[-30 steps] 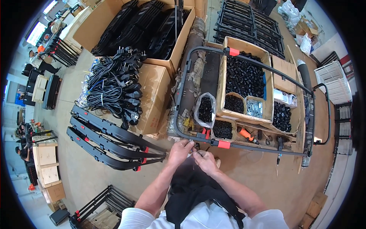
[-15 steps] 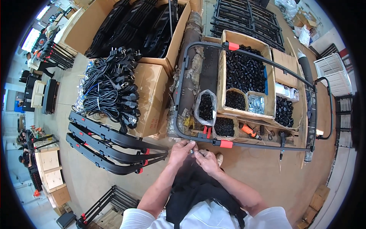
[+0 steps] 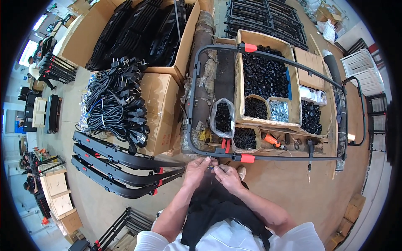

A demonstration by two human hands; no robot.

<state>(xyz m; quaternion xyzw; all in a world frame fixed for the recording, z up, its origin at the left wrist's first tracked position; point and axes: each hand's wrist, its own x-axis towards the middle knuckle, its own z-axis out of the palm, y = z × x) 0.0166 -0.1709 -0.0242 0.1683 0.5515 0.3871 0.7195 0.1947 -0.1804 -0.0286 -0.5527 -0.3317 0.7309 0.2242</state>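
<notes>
My left hand (image 3: 196, 172) and my right hand (image 3: 227, 177) meet in front of my dark apron, fingertips almost touching. Both are closed in a pinch around something tiny with a hint of yellow and blue; its kind is too small to tell. Just beyond them runs the near bar of a large black tubular frame (image 3: 284, 158) with rounded corners. A red clip (image 3: 247, 158) sits on that bar, right of my fingers. Within the frame's outline stands a cardboard box (image 3: 239, 88) of black plastic parts, with small metal pins (image 3: 279, 111) in one compartment.
On the left, bundled black power cords (image 3: 115, 106) lie on a cardboard box (image 3: 161, 111). Curved black rails (image 3: 115, 169) jut out below them. An orange-handled screwdriver (image 3: 274, 141) and scissors (image 3: 297, 144) lie past the bar. Other people work at the far left.
The view has shifted slightly, so the bench and boxes appear a little farther left. My hands stay together in the same pinch, with only small finger movement.
</notes>
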